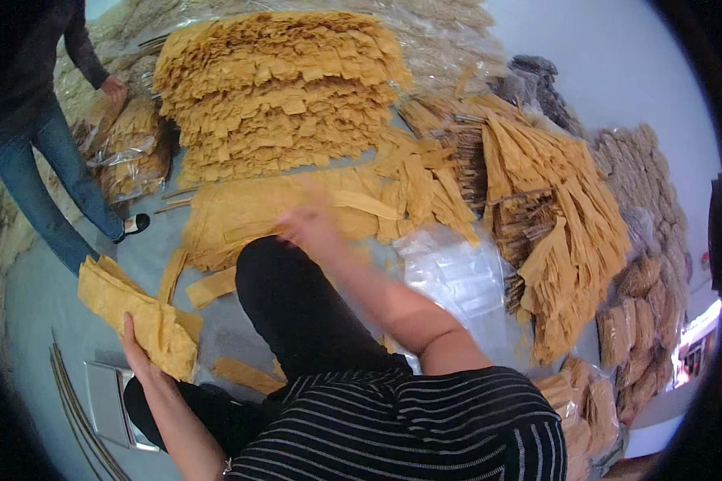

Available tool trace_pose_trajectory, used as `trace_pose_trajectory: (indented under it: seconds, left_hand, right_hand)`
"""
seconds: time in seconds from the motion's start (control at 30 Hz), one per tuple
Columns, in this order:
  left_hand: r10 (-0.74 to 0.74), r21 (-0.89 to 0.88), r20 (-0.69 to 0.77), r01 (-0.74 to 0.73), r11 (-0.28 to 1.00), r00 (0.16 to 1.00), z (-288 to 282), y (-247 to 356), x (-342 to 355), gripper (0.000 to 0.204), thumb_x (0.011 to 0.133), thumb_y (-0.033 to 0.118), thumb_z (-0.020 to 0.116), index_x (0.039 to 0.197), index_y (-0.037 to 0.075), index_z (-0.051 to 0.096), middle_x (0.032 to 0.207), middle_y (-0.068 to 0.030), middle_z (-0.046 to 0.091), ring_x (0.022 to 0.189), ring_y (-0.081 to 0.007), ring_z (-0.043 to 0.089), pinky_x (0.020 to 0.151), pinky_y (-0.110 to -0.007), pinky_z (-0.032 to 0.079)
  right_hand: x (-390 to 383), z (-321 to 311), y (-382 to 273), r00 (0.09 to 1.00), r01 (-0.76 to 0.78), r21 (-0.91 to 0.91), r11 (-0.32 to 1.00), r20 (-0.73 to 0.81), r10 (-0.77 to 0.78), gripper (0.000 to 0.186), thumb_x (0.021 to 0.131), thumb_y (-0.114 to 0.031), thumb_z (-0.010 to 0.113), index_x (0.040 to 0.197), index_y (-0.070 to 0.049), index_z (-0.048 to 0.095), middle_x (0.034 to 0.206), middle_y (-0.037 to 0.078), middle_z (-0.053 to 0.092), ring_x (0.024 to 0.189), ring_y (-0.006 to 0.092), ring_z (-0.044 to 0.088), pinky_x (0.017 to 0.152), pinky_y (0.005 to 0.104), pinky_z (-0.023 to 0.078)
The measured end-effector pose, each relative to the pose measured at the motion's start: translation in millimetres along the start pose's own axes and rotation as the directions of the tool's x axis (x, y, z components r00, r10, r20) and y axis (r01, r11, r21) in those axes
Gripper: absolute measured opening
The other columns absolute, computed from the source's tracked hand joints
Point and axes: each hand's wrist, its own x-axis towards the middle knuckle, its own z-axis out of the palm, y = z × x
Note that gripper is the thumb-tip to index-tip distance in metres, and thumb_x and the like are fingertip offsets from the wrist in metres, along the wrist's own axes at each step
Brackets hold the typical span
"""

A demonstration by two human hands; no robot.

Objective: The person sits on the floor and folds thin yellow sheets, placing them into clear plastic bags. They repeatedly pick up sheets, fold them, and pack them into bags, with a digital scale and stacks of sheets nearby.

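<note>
My left hand (pixel 142 358) grips a thick folded bundle of thin yellow sheets (pixel 136 309) at its lower edge, above the floor on my left. My right hand (pixel 309 227) is smeared by motion in the middle, just beyond my raised knee, so its fingers cannot be made out. Beneath and beyond it lies a flat spread of yellow sheets (pixel 257 200). Loose yellow strips (pixel 212 287) rest on the floor between my left hand and my knee.
A tall stack of yellow sheets (pixel 281 88) stands beyond. To the right are a heap of long sheets on sticks (pixel 569 232) and clear plastic bags (pixel 453 268). A silver scale-like box (pixel 108 401) and thin rods (pixel 72 409) lie left. Another person (pixel 44 152) stands far left.
</note>
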Motion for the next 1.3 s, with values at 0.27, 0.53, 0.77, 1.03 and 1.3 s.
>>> trace_pose_trajectory:
  seconds: [0.27, 0.53, 0.77, 1.03, 1.3]
  left_hand:
    - [-0.19, -0.068, 0.069, 0.195, 0.979, 0.979, 16.8, 2.4, -10.2, 0.039, 0.09, 0.033, 0.058, 0.117, 0.005, 0.053, 0.106, -0.0106, 0.063, 0.09, -0.0277, 0.064, 0.075, -0.041, 0.055]
    - [-0.134, -0.066, -0.08, 0.129, 0.989, 0.988, 15.9, -1.5, -10.3, 0.044, 0.082, 0.027, 0.067, 0.117, 0.007, 0.05, 0.101, -0.0119, 0.063, 0.086, -0.0293, 0.064, 0.075, -0.044, 0.054]
    - [0.096, -0.105, 0.001, -0.095, 0.99, 0.995, 2.8, -4.9, -7.2, 0.055, 0.084, 0.005, 0.061, 0.131, 0.012, 0.033, 0.117, -0.0132, 0.054, 0.101, -0.0306, 0.059, 0.081, -0.046, 0.053]
    - [0.074, 0.085, 0.089, -0.081, 0.993, 0.993, 12.1, -27.6, -21.1, 0.074, 0.084, -0.002, 0.06, 0.143, 0.014, 0.019, 0.127, -0.0142, 0.048, 0.112, -0.0254, 0.053, 0.09, -0.037, 0.048]
    - [0.315, 0.235, 0.027, -0.312, 0.921, 0.949, 21.6, -14.1, -20.1, 0.078, 0.082, -0.002, 0.062, 0.145, 0.011, 0.019, 0.133, -0.0135, 0.046, 0.115, -0.0223, 0.051, 0.091, -0.033, 0.045]
  right_hand:
    - [-6.1, -291.7, 91.1, 0.686, -0.36, 0.028, 0.933, -0.669, 0.285, 0.022, 0.078, 0.005, 0.046, 0.095, -0.007, 0.053, 0.064, 0.012, 0.056, 0.045, 0.0199, 0.053, 0.036, 0.032, 0.041]
    - [42.7, -259.0, 87.7, 0.815, -0.276, 0.072, 0.959, -0.511, 0.273, 0.074, 0.079, 0.004, 0.045, 0.144, -0.02, 0.019, 0.065, 0.011, 0.058, 0.042, 0.0154, 0.05, 0.035, 0.0276, 0.037]
    - [48.2, 37.6, -52.4, 0.93, 0.321, -0.001, 0.947, 0.192, -0.314, 0.042, 0.087, -0.004, 0.048, 0.13, -0.008, 0.048, 0.078, 0.004, 0.063, 0.063, 0.0103, 0.058, 0.058, 0.0237, 0.049]
    - [-23.0, 219.0, 7.1, 0.649, -0.419, 0.118, 0.9, 0.732, 0.206, 0.062, 0.085, -0.023, 0.068, 0.133, -0.004, 0.034, 0.118, 0.011, 0.054, 0.104, 0.0206, 0.056, 0.085, 0.0321, 0.048]
    - [-22.5, 240.5, 9.3, 0.715, -0.235, 0.243, 0.941, 0.699, -0.002, 0.053, 0.09, -0.016, 0.059, 0.135, -0.008, 0.033, 0.119, 0.008, 0.053, 0.104, 0.0169, 0.054, 0.085, 0.0312, 0.047]
